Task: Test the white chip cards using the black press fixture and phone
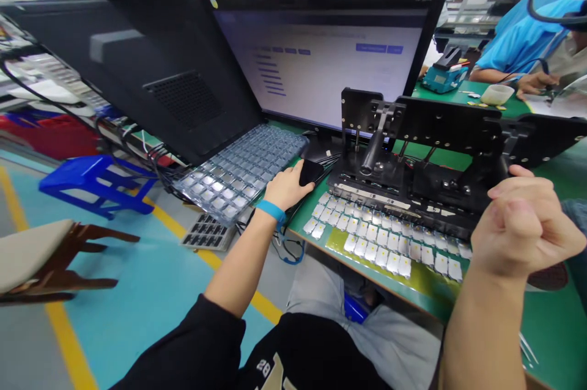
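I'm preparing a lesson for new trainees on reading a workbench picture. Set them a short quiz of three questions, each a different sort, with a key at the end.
1. Multiple choice: what does the left hand touch?
A) a blue stool
B) a flat black object
C) a pale cup

2. True or false: the right hand has its fingers curled.

3. Fill the gap: the silvery pieces lie in rows on the bench, in front of the ____ fixture (give its colour).

Key: 1. B; 2. True; 3. black
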A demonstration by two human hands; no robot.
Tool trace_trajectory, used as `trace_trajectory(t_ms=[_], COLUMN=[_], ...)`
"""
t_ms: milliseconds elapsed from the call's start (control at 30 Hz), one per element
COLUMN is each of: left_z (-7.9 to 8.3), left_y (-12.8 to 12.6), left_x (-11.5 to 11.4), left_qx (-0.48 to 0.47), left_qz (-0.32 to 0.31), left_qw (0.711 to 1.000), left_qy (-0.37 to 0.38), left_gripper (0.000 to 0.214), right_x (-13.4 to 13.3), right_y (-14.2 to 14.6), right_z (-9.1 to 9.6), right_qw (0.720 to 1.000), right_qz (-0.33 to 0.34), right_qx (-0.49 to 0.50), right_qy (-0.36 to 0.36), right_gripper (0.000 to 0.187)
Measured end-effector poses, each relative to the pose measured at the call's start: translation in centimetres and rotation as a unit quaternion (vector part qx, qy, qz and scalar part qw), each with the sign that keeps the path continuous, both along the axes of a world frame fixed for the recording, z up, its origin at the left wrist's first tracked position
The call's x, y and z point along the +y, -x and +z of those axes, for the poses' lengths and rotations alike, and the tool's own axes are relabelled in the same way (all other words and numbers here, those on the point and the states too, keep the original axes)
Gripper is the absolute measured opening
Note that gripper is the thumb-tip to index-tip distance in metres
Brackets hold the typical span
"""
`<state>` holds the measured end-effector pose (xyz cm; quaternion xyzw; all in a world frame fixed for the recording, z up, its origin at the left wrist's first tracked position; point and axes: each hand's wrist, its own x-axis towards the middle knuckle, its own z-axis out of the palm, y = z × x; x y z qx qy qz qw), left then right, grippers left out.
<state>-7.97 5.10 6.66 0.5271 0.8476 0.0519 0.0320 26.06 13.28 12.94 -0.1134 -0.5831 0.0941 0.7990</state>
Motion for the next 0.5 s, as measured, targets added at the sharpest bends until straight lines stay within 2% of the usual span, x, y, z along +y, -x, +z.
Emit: trace_trajectory(t_ms=[500], left_z=[0.37], left_y=[-0.94], left_x=[-0.90], left_qx=[0.010], left_qz=[0.021], left_qw=[1.000], left_qy=[-0.012], left_gripper=[0.082], right_x=[0.65], right_y=[0.62], right_z=[0.26], right_qw=[0.998], right_qz=[-0.029], right_qx=[0.052], right_qy=[-0.024], right_gripper=[0.043])
